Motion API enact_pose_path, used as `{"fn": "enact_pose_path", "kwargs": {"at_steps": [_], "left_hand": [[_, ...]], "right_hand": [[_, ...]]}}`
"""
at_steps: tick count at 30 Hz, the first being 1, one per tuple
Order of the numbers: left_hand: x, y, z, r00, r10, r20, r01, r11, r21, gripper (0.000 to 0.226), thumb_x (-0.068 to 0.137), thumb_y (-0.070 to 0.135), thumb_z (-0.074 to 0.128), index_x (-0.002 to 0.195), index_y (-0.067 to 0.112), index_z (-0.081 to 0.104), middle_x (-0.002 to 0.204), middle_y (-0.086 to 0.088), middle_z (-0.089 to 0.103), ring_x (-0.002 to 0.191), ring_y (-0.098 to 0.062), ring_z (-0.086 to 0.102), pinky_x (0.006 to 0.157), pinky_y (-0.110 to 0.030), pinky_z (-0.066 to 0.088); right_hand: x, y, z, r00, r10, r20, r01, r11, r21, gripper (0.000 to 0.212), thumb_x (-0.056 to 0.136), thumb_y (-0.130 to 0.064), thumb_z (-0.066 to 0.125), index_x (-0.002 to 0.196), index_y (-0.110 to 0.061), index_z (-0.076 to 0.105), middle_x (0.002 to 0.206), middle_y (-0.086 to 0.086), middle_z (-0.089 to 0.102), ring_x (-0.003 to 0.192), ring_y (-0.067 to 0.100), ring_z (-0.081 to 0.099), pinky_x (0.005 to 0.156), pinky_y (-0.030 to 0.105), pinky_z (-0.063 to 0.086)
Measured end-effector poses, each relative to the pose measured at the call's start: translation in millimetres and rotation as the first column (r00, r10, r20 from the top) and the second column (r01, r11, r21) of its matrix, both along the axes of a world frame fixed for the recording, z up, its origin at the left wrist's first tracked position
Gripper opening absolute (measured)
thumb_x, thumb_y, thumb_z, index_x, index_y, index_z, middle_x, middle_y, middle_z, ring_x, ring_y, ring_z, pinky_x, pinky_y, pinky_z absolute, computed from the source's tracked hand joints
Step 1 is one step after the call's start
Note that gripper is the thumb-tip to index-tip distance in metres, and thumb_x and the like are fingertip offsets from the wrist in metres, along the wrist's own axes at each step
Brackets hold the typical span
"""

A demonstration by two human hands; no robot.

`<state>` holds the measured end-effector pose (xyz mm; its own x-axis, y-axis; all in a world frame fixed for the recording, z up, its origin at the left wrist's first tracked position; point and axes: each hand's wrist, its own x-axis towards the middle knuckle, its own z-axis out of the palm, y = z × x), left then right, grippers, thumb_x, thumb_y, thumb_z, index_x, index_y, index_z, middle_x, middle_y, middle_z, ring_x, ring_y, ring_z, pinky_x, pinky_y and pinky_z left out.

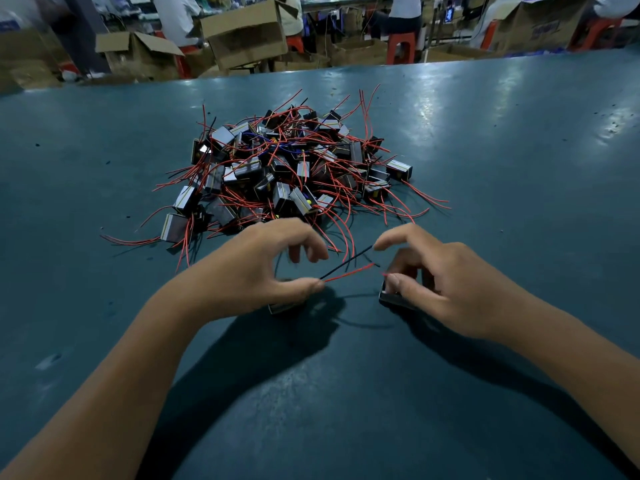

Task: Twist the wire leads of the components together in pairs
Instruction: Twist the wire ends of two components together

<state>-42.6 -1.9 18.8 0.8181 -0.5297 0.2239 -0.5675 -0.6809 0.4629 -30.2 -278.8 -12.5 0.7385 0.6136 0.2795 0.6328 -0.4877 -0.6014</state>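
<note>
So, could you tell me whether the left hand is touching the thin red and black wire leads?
Touching: the head view shows the left hand pinching the red and black wire leads at their near end.

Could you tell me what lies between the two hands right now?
In the head view, a black lead and a red lead span the gap between left hand and right hand.

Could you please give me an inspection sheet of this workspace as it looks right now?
Surface: dark teal table, glossy, with small dark specks.
Job's things: pile of components with red and black leads; one component under each hand.
Clutter: nothing seen apart from the pile.
Grippers: left hand pinches a black lead and a red lead; right hand pinches the black lead's far end.
Cables: loose leads splay out around the pile.
Surroundings: cardboard boxes, red stools, seated people beyond the table.
</note>
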Motion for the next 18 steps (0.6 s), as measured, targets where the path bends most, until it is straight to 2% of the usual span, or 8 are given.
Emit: {"fn": "enact_pose_path", "kwargs": {"at_steps": [3,6,8,10,12,15,18], "left_hand": [[-6,-27,-5,0.994,-0.008,0.109,0.023,0.99,-0.137,0.023,0.087,0.029,0.077,0.105,0.022,0.065,0.097,0.013,0.062,0.083,-0.009,0.055,0.074,-0.01,0.038],[-8,-45,-14,0.993,0.009,0.117,0.009,0.988,-0.152,0.024,0.087,0.032,0.075,0.106,0.02,0.065,0.097,0.014,0.065,0.079,-0.004,0.054,0.072,-0.011,0.038],[-8,-47,-17,0.993,0.032,0.112,-0.012,0.985,-0.17,0.018,0.088,0.028,0.075,0.101,0.018,0.067,0.091,0.014,0.066,0.075,-0.007,0.055,0.069,-0.016,0.042],[-7,-46,-18,0.994,0.043,0.101,-0.023,0.981,-0.195,0.012,0.088,0.023,0.075,0.095,0.014,0.07,0.085,0.012,0.066,0.073,-0.002,0.056,0.067,-0.012,0.039],[-7,-45,-19,0.998,0.037,0.056,-0.023,0.973,-0.228,0.015,0.087,0.025,0.075,0.092,0.012,0.071,0.082,0.011,0.066,0.073,0.005,0.056,0.068,-0.008,0.037],[-7,-44,-19,1.0,0.027,-0.01,-0.029,0.96,-0.277,0.021,0.087,0.034,0.069,0.093,0.014,0.072,0.081,0.013,0.067,0.076,0.002,0.058,0.07,-0.013,0.042],[-8,-46,-21,0.995,0.026,-0.094,-0.052,0.956,-0.288,0.023,0.092,0.037,0.061,0.094,0.018,0.073,0.078,0.012,0.069,0.08,-0.01,0.062,0.074,-0.021,0.046]], "right_hand": [[2,0,-1,0.993,-0.023,-0.114,0.029,0.998,0.058,0.033,0.096,-0.021,0.063,0.117,-0.035,0.041,0.086,-0.019,0.073,0.054,0.009,0.051,0.055,0.011,0.036],[2,0,1,0.989,-0.028,-0.144,0.041,0.995,0.09,0.034,0.095,-0.021,0.066,0.113,-0.034,0.04,0.086,-0.02,0.074,0.056,0.008,0.054,0.055,0.011,0.037],[0,1,2,0.989,-0.041,-0.139,0.052,0.996,0.075,0.034,0.094,-0.023,0.066,0.111,-0.036,0.039,0.087,-0.022,0.074,0.054,0.009,0.053,0.054,0.011,0.036],[-2,1,2,0.991,-0.056,-0.126,0.063,0.996,0.058,0.031,0.094,-0.026,0.066,0.108,-0.037,0.04,0.088,-0.025,0.073,0.053,0.015,0.053,0.053,0.011,0.036],[-4,2,4,0.995,-0.056,-0.082,0.06,0.997,0.046,0.024,0.093,-0.026,0.067,0.107,-0.032,0.049,0.087,-0.023,0.074,0.056,0.005,0.057,0.055,0.008,0.037],[-4,5,7,0.996,-0.078,0.033,0.079,0.997,-0.012,0.012,0.091,-0.024,0.069,0.103,-0.021,0.068,0.085,-0.017,0.074,0.071,-0.01,0.062,0.064,0.003,0.038],[-5,6,8,0.985,-0.164,0.059,0.167,0.985,-0.038,0.011,0.091,-0.018,0.07,0.1,-0.023,0.073,0.08,-0.02,0.071,0.073,-0.008,0.063,0.067,0.005,0.04]]}}
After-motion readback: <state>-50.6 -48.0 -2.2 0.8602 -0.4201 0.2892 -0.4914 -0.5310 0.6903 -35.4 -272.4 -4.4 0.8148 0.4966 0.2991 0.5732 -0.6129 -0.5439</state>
